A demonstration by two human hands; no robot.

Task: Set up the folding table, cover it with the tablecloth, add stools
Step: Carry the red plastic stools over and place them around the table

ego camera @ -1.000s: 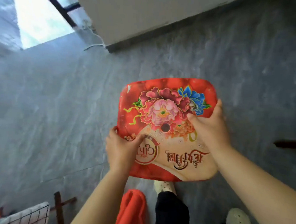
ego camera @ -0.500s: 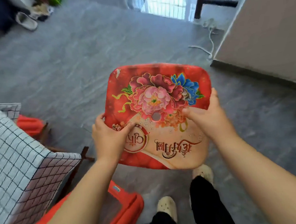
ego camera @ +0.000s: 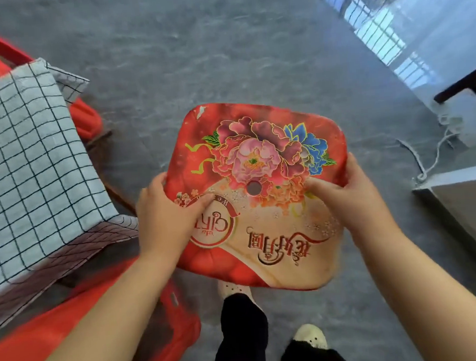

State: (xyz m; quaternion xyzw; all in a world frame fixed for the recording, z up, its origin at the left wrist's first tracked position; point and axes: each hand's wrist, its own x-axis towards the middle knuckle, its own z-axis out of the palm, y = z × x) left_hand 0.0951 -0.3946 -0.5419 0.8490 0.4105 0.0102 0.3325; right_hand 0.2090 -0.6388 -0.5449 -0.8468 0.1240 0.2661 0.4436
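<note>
I hold a red plastic stool (ego camera: 258,162) with a flower print and a small round hole in its seat, above the grey floor. My left hand (ego camera: 166,213) grips the seat's left edge, thumb on top. At the right edge my right hand (ego camera: 345,195) does the same. The stool's legs are hidden under the seat. At the left stands the table under a white tablecloth (ego camera: 24,167) with a dark grid; its near corner hangs down. A second red stool (ego camera: 168,326) stands at the table's near side, and a third red stool (ego camera: 86,117) at its far side.
A pale wall corner (ego camera: 464,209) rises at the right, with a white cable (ego camera: 432,152) trailing on the floor beside it. A dark frame leg (ego camera: 461,85) and a bright barred window lie far right. My feet in pale shoes (ego camera: 309,336) are below the stool.
My view has swung to the left with the stool still in both hands. The covered table and the red stools beside it have come further into view at the left.
</note>
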